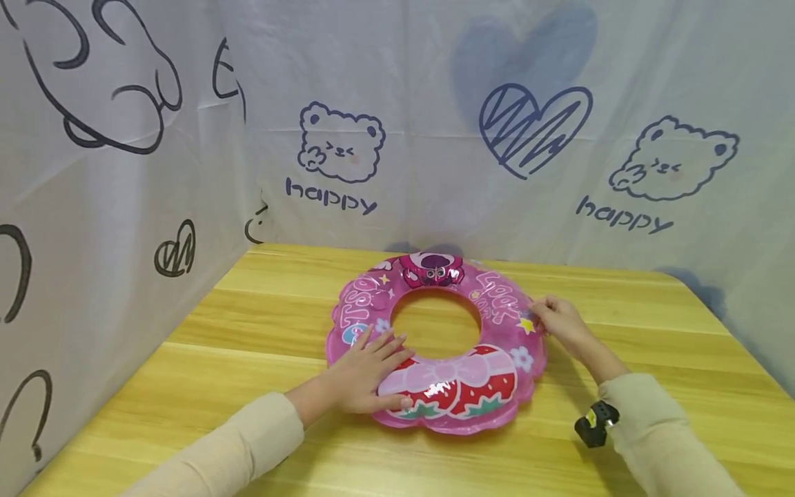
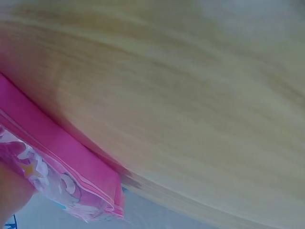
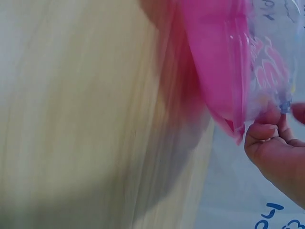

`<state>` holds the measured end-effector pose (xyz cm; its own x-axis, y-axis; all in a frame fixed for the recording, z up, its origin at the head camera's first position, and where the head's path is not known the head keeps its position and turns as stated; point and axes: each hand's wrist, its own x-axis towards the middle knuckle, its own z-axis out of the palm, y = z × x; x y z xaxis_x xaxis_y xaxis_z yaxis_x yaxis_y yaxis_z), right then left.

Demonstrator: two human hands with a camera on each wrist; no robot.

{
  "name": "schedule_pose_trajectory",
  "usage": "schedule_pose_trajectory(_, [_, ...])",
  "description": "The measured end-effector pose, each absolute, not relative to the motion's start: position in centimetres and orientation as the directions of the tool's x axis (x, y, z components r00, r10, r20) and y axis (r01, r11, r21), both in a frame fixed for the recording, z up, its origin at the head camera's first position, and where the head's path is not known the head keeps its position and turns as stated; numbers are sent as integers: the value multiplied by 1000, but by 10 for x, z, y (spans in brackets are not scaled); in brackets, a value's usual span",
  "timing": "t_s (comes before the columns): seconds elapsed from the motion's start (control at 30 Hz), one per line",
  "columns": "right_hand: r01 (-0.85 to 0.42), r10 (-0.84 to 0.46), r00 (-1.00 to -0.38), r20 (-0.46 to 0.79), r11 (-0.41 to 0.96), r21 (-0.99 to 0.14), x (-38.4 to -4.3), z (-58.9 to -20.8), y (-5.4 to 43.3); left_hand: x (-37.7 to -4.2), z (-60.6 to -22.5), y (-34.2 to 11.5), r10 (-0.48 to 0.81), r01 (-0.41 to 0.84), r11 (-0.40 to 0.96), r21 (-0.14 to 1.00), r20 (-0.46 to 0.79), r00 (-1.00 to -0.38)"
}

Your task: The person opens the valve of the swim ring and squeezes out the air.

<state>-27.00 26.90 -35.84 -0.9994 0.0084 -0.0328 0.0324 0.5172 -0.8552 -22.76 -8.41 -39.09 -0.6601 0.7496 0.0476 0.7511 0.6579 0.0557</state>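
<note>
A pink inflatable swim ring (image 1: pixel 447 376) with strawberry and bear prints lies flat on the wooden table, looking full of air. My left hand (image 1: pixel 368 373) rests on its near left part, fingers straight and spread over the strawberry print. At the ring's right side, my right hand (image 1: pixel 562 324) pinches a small clear valve (image 3: pixel 285 107) on the upper face, with thumb and fingertips bent around it. The left wrist view catches the ring's pink side (image 2: pixel 71 152) and a bit of skin at the edge. Whether the valve's plug is in cannot be told.
Light wooden table (image 1: pixel 248 331) extends around the ring. White cloth (image 1: pixel 435 83) with drawn bears and hearts hangs behind and at the left. A black wrist device (image 1: pixel 595 422) sits at the right sleeve.
</note>
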Motion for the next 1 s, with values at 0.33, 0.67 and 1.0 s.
schedule_pose_trajectory(0.33, [46,-46,-996,-80,505,-862,-270,-354,276,-230,-391,-83,749,750,660,46,39,-661])
schedule_pose_trajectory(0.67, [74,-57,-994,-98,319,-945,-273,-357,277,-230,-393,-87,745,746,663,64,40,-666])
schedule_pose_trajectory(1.0, [110,16,-994,-110,248,-962,-272,-357,272,-229,-392,-88,746,747,660,82,52,-664])
